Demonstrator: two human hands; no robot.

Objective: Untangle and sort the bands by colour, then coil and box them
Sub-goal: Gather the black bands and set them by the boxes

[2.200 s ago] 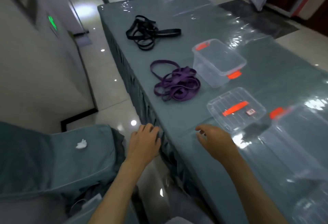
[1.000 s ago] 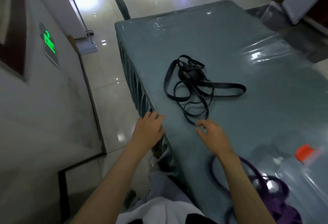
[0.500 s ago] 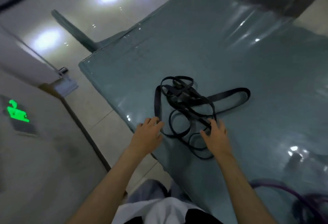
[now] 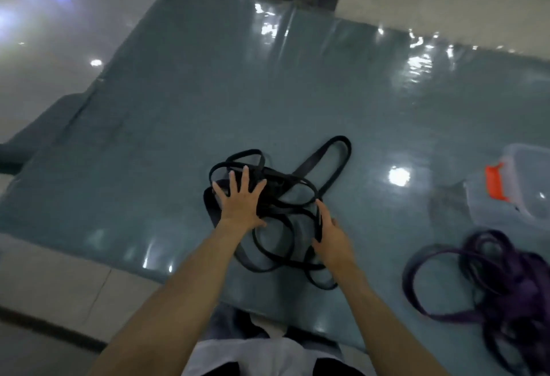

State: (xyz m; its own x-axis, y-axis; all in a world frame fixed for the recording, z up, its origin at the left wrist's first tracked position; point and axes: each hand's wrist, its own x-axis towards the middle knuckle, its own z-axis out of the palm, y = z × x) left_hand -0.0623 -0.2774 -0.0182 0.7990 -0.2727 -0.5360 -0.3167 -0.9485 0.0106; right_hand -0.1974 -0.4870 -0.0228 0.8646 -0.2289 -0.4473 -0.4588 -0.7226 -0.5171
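While my left hand (image 4: 241, 203) presses flat, fingers spread, on the black bands (image 4: 297, 194) mid-table to pin the tangle, my right hand (image 4: 329, 234) pinches one strand — ready, I judge, to tease it free.

Glossy table cover (image 4: 342, 84) — matt black bands (image 4: 336, 164)

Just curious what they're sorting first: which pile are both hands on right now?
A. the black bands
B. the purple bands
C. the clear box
A: the left hand lies flat with spread fingers on the black bands and the right hand touches them too, while the purple bands lie apart to the right.
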